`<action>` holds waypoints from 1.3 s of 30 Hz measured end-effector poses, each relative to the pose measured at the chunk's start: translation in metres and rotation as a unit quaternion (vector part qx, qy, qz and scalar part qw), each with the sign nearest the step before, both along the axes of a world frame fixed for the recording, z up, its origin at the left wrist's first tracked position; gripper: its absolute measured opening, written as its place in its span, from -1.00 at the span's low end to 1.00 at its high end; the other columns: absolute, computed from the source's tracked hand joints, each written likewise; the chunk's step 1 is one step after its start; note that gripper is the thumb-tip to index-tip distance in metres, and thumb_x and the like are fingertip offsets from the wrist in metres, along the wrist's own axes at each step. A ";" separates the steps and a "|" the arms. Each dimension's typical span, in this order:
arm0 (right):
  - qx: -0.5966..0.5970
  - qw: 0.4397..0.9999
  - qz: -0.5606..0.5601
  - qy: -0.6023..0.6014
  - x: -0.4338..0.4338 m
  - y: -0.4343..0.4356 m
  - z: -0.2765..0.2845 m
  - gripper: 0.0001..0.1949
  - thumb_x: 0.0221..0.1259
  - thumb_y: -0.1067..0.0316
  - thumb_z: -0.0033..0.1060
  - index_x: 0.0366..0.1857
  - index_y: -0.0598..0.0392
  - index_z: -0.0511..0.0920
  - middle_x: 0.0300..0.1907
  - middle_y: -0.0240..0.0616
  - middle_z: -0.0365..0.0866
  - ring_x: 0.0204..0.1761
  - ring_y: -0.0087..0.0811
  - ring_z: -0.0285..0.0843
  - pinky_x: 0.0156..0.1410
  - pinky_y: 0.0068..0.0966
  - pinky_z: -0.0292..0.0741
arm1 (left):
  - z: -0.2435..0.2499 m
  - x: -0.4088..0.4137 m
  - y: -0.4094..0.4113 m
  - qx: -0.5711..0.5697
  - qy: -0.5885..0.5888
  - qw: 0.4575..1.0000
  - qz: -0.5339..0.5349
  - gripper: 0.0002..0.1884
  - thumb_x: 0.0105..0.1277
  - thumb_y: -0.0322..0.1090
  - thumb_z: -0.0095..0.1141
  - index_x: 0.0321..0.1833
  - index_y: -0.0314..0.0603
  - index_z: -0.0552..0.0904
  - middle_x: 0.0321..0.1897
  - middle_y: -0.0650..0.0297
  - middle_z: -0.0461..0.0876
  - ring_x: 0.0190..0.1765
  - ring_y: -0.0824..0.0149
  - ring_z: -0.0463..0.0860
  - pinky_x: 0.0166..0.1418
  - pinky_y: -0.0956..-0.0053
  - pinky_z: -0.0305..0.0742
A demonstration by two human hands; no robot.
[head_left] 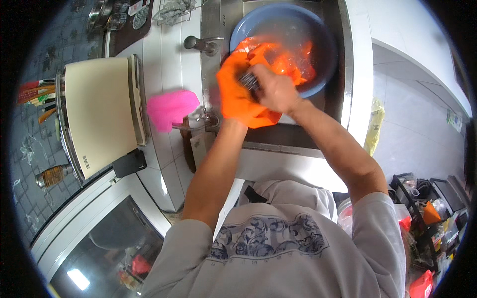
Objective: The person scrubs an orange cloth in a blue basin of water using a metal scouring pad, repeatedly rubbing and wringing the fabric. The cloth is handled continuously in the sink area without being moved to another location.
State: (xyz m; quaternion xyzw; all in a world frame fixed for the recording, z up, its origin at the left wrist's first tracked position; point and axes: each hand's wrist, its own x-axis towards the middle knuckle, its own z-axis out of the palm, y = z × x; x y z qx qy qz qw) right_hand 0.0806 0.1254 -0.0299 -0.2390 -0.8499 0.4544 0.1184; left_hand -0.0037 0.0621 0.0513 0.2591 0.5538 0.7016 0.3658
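Observation:
Bright orange fabric (233, 83) covers my left hand (238, 108), so its fingers are hidden. My right hand (274, 87) is closed around a dark brush (249, 81) and presses it against the orange fabric; the brush is partly blurred. Beyond both hands, a round blue plastic basin (329, 70) stands in the metal sink. More of the orange fabric lies wet in the cloudy water inside the basin, and part of it hangs over the basin's near left side.
A metal faucet (201, 44) stands left of the basin. A pink cloth (173, 108) lies on the white-tiled ledge (169, 67). Farther left are a cream cutting board (100, 111) and a utensil holder. The sink's metal front edge (283, 148) runs below my forearms.

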 end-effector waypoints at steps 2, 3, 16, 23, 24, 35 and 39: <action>-0.083 0.977 -0.114 -0.161 -0.006 0.027 -0.001 -0.47 0.13 0.34 0.40 0.23 -0.04 0.45 0.11 0.00 0.73 0.14 0.09 0.73 0.13 -0.04 0.67 | 0.016 0.006 0.005 -0.062 0.328 0.942 0.010 -0.59 0.54 -0.14 0.13 0.28 -0.28 0.58 0.12 0.20 0.73 0.13 0.24 0.71 0.33 0.38 0.58; -0.042 0.993 -0.079 -0.074 -0.006 0.015 0.000 -0.48 0.15 0.30 0.39 0.23 -0.04 0.45 0.10 0.01 0.74 0.10 0.11 0.75 0.10 -0.02 0.68 | -0.005 -0.002 -0.004 -0.029 0.098 0.995 0.007 -0.55 0.45 -0.16 0.22 0.28 -0.29 0.58 0.13 0.20 0.73 0.14 0.23 0.71 0.33 0.37 0.58; -0.022 1.000 -0.014 0.006 -0.014 -0.009 0.008 -0.54 0.18 0.30 0.40 0.16 -0.04 0.46 0.01 0.07 0.75 0.02 0.18 0.76 0.08 0.05 0.67 | -0.068 -0.015 -0.015 -0.003 0.140 0.988 0.065 -0.66 0.46 -0.14 0.23 0.12 -0.22 0.66 -0.09 0.22 0.74 0.01 0.16 0.73 0.17 0.24 0.65; 0.023 0.994 0.035 0.100 -0.012 -0.018 0.005 -0.51 0.18 0.25 0.40 0.19 -0.02 0.45 0.04 0.04 0.73 -0.02 0.18 0.76 0.02 0.05 0.68 | -0.074 -0.028 -0.029 0.008 -0.009 0.999 0.042 -0.60 0.34 -0.15 0.36 0.11 -0.25 0.66 -0.12 0.25 0.74 -0.09 0.28 0.73 0.04 0.33 0.64; 0.027 0.998 0.003 0.059 -0.008 -0.008 -0.004 -0.51 0.18 0.29 0.39 0.20 -0.03 0.44 0.04 0.04 0.72 -0.05 0.22 0.76 0.00 0.05 0.68 | -0.053 -0.017 -0.015 -0.007 0.197 0.979 0.052 -0.68 0.44 -0.18 0.25 0.10 -0.24 0.66 -0.13 0.25 0.74 -0.10 0.27 0.73 0.02 0.32 0.64; -0.044 0.983 -0.148 -0.095 -0.012 0.019 -0.007 -0.53 0.16 0.26 0.41 0.15 -0.01 0.46 0.02 -0.01 0.73 0.02 0.13 0.77 0.04 0.02 0.69 | -0.054 -0.017 -0.016 -0.056 0.198 0.978 -0.021 -0.60 0.39 -0.24 0.29 0.22 -0.25 0.61 0.00 0.25 0.71 0.02 0.26 0.71 0.18 0.36 0.62; 0.012 0.993 0.089 0.075 -0.006 -0.023 0.022 -0.45 0.09 0.37 0.41 0.22 -0.04 0.45 0.06 -0.01 0.70 0.14 0.05 0.72 0.12 -0.03 0.68 | -0.063 -0.024 -0.032 0.078 -0.259 0.963 0.016 -0.75 0.64 -0.26 -0.04 0.19 -0.18 0.59 -0.17 0.30 0.63 -0.15 0.31 0.67 0.03 0.38 0.62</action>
